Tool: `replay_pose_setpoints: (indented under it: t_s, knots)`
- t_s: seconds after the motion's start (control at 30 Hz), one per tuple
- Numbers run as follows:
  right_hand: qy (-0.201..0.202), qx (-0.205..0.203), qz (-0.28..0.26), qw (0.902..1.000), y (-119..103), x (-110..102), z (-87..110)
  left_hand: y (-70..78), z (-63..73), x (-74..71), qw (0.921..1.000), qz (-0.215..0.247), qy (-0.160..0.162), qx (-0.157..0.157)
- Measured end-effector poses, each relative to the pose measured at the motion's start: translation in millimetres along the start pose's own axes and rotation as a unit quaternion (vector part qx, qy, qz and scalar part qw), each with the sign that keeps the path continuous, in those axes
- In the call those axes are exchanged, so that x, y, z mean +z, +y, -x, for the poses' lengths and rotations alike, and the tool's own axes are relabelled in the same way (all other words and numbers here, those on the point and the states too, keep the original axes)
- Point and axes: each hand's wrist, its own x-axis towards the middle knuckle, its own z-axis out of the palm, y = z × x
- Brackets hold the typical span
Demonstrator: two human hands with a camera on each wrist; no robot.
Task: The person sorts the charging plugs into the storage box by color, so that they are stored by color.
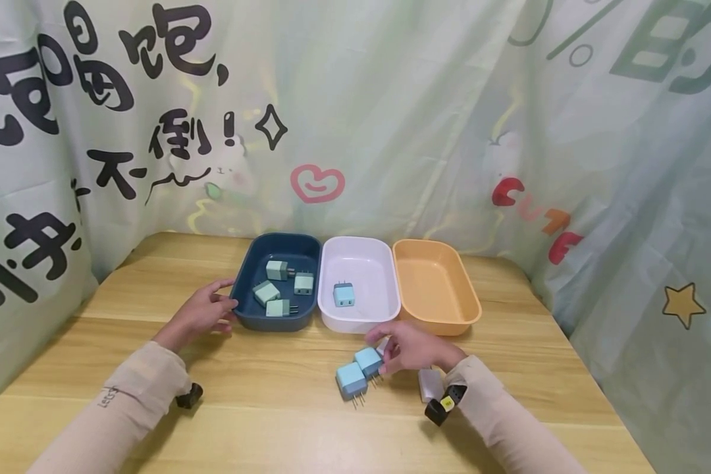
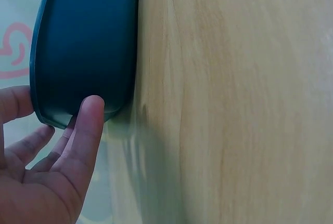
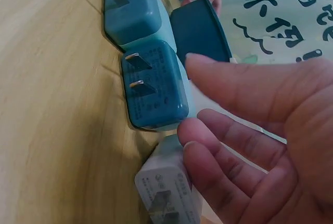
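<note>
My left hand [image 1: 204, 313] is at the left side of the navy tray [image 1: 275, 324], its fingertips touching the outer wall in the left wrist view and its thumb extended along it. In front of the trays, two light-blue plug chargers, one nearer [image 1: 351, 380] and one farther [image 1: 368, 361], lie on the table side by side with prongs out. My right hand [image 1: 411, 345] reaches over beside them, thumb and fingers apart. In the right wrist view its fingertips are right at the edge of one blue charger [image 3: 156, 86] and a white charger [image 3: 166, 185].
Several green chargers [image 1: 278, 307] lie in the navy tray. One blue charger [image 1: 343, 295] is in the white tray [image 1: 361, 253]; an orange tray [image 1: 437, 263] stands to its right. Another white charger [image 1: 430, 384] lies beneath the right wrist. A printed curtain [image 1: 391, 118] hangs behind the table.
</note>
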Motion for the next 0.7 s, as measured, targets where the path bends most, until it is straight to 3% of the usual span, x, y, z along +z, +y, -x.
replay_pose_setpoints:
  t_s: [0.3,0.7]
  knots:
    - [-0.016,0.025,0.066,0.9974,-6,1,-7.4,0.3,0.6,0.1,1.0000,0.003,0.000,0.004]
    - [-0.035,0.023,0.127,0.9911,-13,1,-13.4,0.4,-0.2,0.1,0.9999,-0.015,0.004,0.004]
